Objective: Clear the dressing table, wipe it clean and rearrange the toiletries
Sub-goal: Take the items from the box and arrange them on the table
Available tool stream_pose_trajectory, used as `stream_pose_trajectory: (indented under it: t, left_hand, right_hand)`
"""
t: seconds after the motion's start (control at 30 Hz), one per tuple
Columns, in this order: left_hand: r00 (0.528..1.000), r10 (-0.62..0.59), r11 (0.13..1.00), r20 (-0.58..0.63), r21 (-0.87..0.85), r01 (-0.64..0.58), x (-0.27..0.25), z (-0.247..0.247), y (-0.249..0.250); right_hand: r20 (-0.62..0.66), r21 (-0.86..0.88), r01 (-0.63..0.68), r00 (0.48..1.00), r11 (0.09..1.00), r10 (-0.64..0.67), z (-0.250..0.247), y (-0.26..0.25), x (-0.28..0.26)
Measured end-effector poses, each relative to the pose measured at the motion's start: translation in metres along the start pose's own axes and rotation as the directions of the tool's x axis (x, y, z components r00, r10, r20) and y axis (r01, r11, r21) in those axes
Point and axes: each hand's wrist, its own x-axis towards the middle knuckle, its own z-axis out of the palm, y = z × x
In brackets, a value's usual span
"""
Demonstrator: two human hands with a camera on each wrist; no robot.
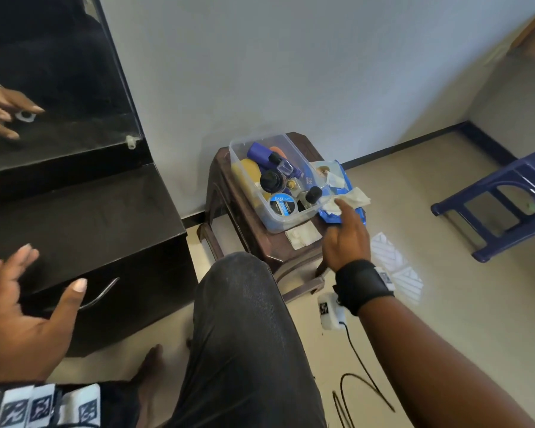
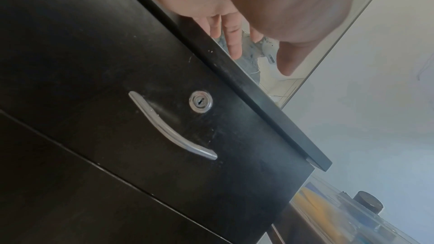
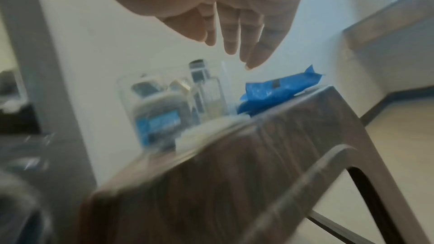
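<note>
The fingers (image 1: 344, 208) of the right hand (image 1: 346, 242) are extended and relaxed, and nothing is gripped; the index fingertip is seen at the white wipe (image 1: 354, 197) lying on the blue wipes packet (image 1: 331, 177), though contact cannot be confirmed. In the right wrist view the fingers (image 3: 231, 44) are shown straight and apart above the packet (image 3: 277, 92).

The fingers (image 1: 22, 257) of the left hand (image 1: 22, 316) are spread open and empty, held in front of the drawer handle (image 1: 101, 296) of the black dressing table. The handle (image 2: 169, 127) and a round keyhole (image 2: 200, 101) are shown on the drawer front.

The tabletop (image 1: 74, 223) is seen on the left, below the mirror (image 1: 44, 88).

The toiletries are collected in a clear plastic tub (image 1: 238, 149), placed on a brown plastic stool (image 1: 226, 193) to the right of the dressing table. A round black tin with a blue label (image 1: 282, 204) lies at the tub's near end. The packet is just beside the tub on its right. A folded white tissue (image 1: 301, 237) lies on the stool's near edge. A blue plastic stool (image 1: 501, 199) stands at far right.
</note>
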Motion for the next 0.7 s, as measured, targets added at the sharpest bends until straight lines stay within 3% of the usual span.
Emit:
stream_pose_trajectory:
  t: [0.07,0.13,0.23,0.3,0.37,0.47,0.7]
  left_hand:
    - [0.985,0.128,0.98,-0.114,0.164,-0.109,-0.028,0.0,0.089]
    - [0.948,0.291,0.944,-0.126,0.197,-0.264,-0.038,-0.002,0.133]
    - [0.944,0.315,0.938,-0.101,0.182,-0.294,-0.035,-0.006,0.131]
    - [0.94,0.326,0.937,-0.102,0.17,-0.307,-0.034,-0.003,0.132]
    - [0.916,0.383,0.915,-0.117,0.181,-0.36,-0.042,-0.005,0.15]
    - [0.897,0.422,0.903,-0.135,0.156,-0.401,-0.064,-0.011,0.184]
    - [0.888,0.454,0.851,-0.072,0.331,-0.409,-0.079,-0.021,0.218]
  right_hand:
    - [-0.055,0.015,-0.025,0.998,1.0,0.026,-0.007,-0.015,0.017]
    - [-0.07,-0.029,0.008,0.997,1.0,-0.01,-0.012,-0.029,0.033]
    - [-0.017,-0.209,0.036,0.999,0.977,-0.04,-0.008,-0.047,0.049]
    - [0.051,-0.417,0.013,0.999,0.909,0.009,-0.001,-0.052,0.055]
    - [0.112,-0.518,0.006,0.992,0.855,0.06,0.006,-0.053,0.062]
    - [0.148,-0.523,-0.04,0.98,0.851,0.137,0.013,-0.052,0.07]
    - [0.138,-0.529,-0.112,0.967,0.841,0.215,0.015,-0.057,0.082]
